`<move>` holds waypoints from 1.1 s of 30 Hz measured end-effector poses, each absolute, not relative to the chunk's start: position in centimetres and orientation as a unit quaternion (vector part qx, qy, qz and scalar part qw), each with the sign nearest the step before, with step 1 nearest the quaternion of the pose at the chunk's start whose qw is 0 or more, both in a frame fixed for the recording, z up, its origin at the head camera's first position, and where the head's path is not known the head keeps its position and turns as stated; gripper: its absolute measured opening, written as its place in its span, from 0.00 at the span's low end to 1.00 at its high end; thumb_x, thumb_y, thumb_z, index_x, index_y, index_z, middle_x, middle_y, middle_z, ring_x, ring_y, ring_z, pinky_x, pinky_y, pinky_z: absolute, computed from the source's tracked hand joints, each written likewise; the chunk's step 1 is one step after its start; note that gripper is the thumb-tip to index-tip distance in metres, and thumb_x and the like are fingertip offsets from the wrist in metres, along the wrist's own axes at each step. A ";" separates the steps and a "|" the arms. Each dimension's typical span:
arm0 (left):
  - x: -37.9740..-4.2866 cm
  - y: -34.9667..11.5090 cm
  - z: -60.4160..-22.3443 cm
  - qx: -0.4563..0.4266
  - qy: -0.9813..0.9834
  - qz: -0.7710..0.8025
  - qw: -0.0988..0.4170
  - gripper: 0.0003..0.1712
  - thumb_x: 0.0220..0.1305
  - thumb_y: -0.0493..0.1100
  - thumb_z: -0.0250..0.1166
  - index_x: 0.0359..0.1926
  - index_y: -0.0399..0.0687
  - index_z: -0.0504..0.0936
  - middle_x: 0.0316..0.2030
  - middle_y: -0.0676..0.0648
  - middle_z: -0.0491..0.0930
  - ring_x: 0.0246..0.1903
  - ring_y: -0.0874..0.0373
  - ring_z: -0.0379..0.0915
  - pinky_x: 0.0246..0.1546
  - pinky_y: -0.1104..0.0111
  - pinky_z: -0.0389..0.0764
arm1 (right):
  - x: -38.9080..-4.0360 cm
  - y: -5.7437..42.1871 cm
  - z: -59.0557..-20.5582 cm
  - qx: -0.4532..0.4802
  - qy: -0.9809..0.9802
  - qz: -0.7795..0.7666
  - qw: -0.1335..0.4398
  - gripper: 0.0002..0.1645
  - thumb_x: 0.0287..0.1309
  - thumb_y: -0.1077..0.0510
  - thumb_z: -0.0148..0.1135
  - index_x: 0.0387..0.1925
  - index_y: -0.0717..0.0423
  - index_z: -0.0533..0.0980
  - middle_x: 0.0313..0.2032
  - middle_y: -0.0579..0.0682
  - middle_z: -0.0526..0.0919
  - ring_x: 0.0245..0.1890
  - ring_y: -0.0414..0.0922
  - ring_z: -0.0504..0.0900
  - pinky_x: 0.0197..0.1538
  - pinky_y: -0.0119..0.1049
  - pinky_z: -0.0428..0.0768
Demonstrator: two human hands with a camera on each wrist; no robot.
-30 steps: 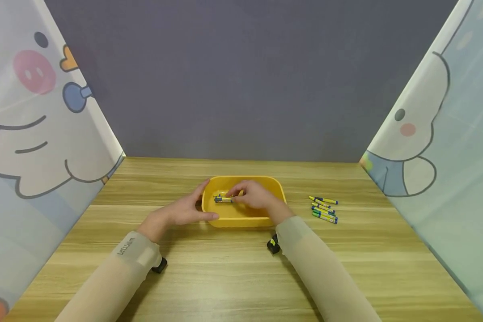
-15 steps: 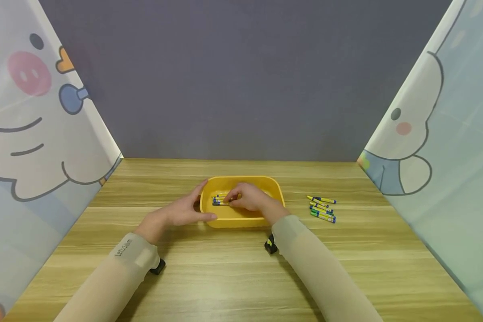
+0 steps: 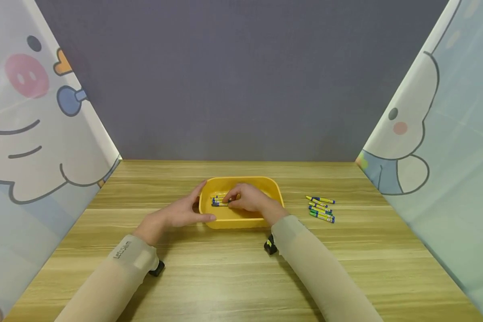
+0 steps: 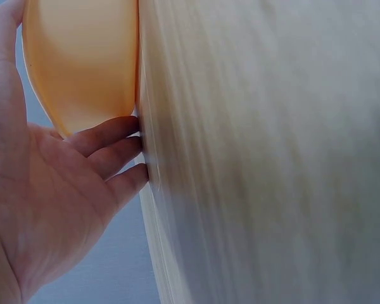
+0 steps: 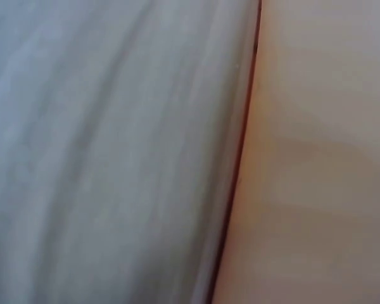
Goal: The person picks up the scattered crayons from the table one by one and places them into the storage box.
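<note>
A yellow plastic box sits on the table in the head view. My left hand holds its left end, thumb along the front rim and fingers at the back left corner. In the left wrist view, the other fingers rest against the box's outside, tips at the tabletop. Inside the box, my right hand pinches the right end of a dark-tipped crayon near the floor. Several yellow-and-blue crayons lie just behind it. The right wrist view shows only the box's blurred wall and tabletop.
Several yellow crayons with blue and green tips lie in a loose group to the right of the box. The wood-grain table ends at a dark back panel, with cartoon-printed sheets on both sides.
My right hand has moved slightly toward the front of the box, bringing the dark-tipped crayon down in front of the others. My left hand stays at the box's left end.
</note>
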State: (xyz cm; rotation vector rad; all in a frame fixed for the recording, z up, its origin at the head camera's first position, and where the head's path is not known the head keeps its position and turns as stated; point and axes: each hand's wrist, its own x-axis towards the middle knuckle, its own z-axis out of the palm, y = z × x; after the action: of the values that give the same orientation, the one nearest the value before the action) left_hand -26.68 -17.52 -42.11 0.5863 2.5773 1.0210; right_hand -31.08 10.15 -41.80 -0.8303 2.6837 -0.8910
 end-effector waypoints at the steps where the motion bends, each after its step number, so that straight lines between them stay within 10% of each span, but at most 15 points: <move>1: -26.7 -17.5 -42.1 0.204 0.899 0.356 0.154 0.78 0.62 0.74 0.76 0.91 0.58 0.31 0.79 0.34 0.71 0.74 0.42 0.73 0.77 0.42 0.70 | -31.1 10.2 -41.8 -0.279 0.905 -0.305 0.097 0.10 0.72 0.59 0.74 0.50 0.44 0.93 0.49 0.47 0.88 0.45 0.42 0.80 0.54 0.38 0.81; 19: -26.8 -17.4 -42.2 0.209 0.890 0.375 0.151 0.78 0.63 0.69 0.79 0.91 0.56 0.31 0.76 0.34 0.73 0.70 0.44 0.77 0.78 0.43 0.70 | -30.4 19.7 -37.1 -0.231 0.888 -0.396 0.016 0.17 0.78 0.51 0.69 0.60 0.53 0.89 0.49 0.51 0.88 0.31 0.44 0.71 0.34 0.35 0.71; 33: -26.7 -17.4 -41.9 0.206 0.897 0.358 0.155 0.78 0.63 0.70 0.78 0.91 0.55 0.30 0.73 0.36 0.78 0.72 0.42 0.76 0.79 0.39 0.67 | -28.9 35.1 -38.7 -0.159 0.925 -0.341 0.051 0.22 0.82 0.55 0.61 0.68 0.60 0.82 0.64 0.65 0.84 0.45 0.46 0.83 0.46 0.39 0.82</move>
State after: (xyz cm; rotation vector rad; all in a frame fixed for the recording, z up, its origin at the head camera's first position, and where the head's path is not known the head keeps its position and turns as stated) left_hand -26.65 -17.36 -41.95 0.5896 2.5719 1.0265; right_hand -28.86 35.15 -38.72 -0.4832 2.8162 -1.0387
